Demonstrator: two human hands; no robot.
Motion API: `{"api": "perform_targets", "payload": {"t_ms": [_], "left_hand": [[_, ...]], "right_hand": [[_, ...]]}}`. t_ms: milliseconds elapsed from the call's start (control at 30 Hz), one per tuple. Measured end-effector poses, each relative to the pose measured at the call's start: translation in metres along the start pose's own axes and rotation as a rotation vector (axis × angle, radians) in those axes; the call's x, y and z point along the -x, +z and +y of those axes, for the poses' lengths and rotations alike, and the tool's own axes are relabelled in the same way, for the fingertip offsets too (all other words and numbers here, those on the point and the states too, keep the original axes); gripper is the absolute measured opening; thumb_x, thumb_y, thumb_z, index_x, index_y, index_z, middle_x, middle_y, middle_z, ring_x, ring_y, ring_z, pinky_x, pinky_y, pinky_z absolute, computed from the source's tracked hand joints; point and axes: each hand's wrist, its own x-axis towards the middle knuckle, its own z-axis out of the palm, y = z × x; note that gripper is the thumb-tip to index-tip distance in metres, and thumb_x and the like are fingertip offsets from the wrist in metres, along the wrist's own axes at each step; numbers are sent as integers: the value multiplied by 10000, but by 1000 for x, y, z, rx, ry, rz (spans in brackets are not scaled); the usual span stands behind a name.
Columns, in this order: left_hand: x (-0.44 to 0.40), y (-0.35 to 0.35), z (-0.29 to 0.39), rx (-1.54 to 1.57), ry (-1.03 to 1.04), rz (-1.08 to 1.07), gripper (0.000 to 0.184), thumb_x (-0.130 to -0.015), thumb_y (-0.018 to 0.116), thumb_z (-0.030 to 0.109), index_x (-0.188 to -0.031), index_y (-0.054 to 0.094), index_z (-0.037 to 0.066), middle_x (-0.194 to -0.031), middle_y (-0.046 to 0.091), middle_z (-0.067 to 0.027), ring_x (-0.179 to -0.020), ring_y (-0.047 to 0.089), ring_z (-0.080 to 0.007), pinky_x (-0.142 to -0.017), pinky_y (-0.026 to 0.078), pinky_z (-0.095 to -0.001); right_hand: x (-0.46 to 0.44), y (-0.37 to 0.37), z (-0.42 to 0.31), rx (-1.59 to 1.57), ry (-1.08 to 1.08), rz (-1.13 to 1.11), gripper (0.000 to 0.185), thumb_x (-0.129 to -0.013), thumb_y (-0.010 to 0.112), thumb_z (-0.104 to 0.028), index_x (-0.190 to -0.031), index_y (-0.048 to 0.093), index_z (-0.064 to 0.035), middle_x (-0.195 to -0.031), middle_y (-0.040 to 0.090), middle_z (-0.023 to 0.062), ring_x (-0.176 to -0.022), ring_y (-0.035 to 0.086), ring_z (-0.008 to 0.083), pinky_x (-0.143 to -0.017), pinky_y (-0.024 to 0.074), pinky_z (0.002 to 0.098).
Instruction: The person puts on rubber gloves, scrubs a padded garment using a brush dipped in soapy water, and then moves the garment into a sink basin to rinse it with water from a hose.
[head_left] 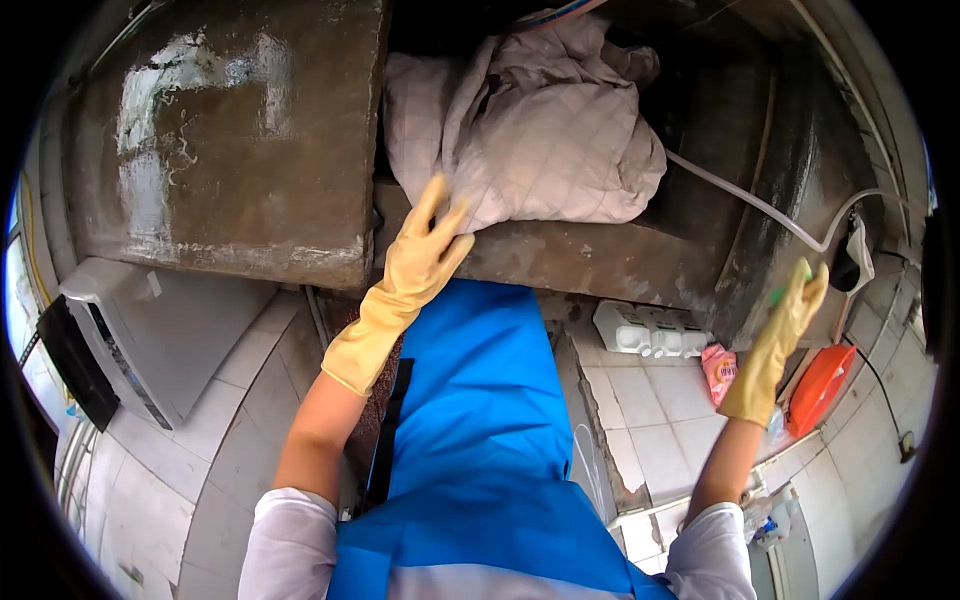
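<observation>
Bundled cloth (560, 150), greyish pink and heavily creased, lies on a brown ledge (590, 258), its near fold close to the front edge; a brown slab (235, 190) stands just left of it. Left hand (425, 255), in a yellow rubber glove, at the cloth's near left corner: fingers spread and slightly blurred, nothing gripped, fingertips over the fabric; contact hard to judge. Right hand (785, 325), gloved likewise, raised beyond the ledge's right end, well apart from the cloth, fingers partly extended. A small green thing (776, 296) shows beside its fingers; cannot tell what it is or whether the hand has hold of it. Pale hose (750, 195) runs from the cloth's right side toward the far right. Below the ledge's right end: white containers (655, 330), a pink packet (718, 372) near the right glove, an orange-red plastic piece (820, 390). Blue apron (475, 400) on the wearer.
</observation>
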Motion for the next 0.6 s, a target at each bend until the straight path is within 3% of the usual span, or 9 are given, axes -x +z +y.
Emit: {"api": "perform_targets", "payload": {"t_ms": [33,67,100,200,300,333,433,500,600], "left_hand": [[-3,0,1,38,27,-66,599,-790,839,33,-1353,634,31,-1421,565,-258,-1229,620,-418,-1015,526,-446],[-2,5,-4,-5,110,-32,552,-744,850,17,-1271,687,47,-1377,604,-225,-1052,688,-383,-873,570,-426],[-1,10,-9,8,108,-27,552,-744,850,17,-1271,687,47,-1377,604,-225,-1052,688,-383,-873,570,-426],[3,22,-24,1,245,7,534,-687,855,2,-1197,709,60,-1317,642,-188,-846,701,-335,-708,565,-401],[3,29,-33,3,264,32,483,-671,841,12,-1135,715,65,-1261,666,-150,-776,696,-303,-619,535,-390],[4,30,-35,7,245,25,419,-699,822,43,-1103,720,91,-1209,684,-117,-710,654,-276,-618,532,-383],[8,35,-44,27,250,14,255,-753,762,96,-1003,717,119,-1186,701,-65,-672,617,-221,-613,517,-364],[10,42,-48,-119,358,-9,249,-775,709,129,-1024,711,126,-1230,687,-30,-714,623,-185,-634,517,-343],[9,39,-45,-84,270,-104,315,-786,670,161,-1099,709,148,-1261,666,0,-741,626,-160,-661,519,-335]], "right_hand": [[36,25,-31,-80,-127,30,799,-935,715,-527,-1563,403,-144,-1418,539,157,-1220,570,261,-1000,470,360],[64,47,-52,-60,-91,-84,791,-926,727,-521,-1555,418,-155,-1403,547,149,-1167,582,248,-966,486,362],[90,71,-72,-39,-55,-201,783,-917,739,-516,-1547,432,-165,-1387,554,141,-1113,593,234,-932,503,365],[164,155,-116,47,125,-628,802,-885,772,-493,-1520,459,-116,-1453,557,199,-1241,594,263,-952,539,407],[219,226,-130,206,-458,-801,717,-893,760,-423,-1443,523,-30,-1299,649,258,-1050,701,431,-883,582,457],[224,241,-116,215,-462,-806,717,-893,760,-423,-1443,523,-30,-1299,649,258,-1050,701,431,-883,582,457],[236,266,-65,264,-1009,-694,647,-892,761,-381,-1404,562,-39,-1238,655,294,-920,706,485,-801,601,467],[239,243,-50,180,-980,-597,650,-888,758,-382,-1401,563,-34,-1193,662,294,-868,716,450,-707,604,449],[239,236,-42,293,-1086,-588,636,-913,723,-341,-1421,534,-7,-1187,659,294,-843,713,437,-692,598,458]]}}
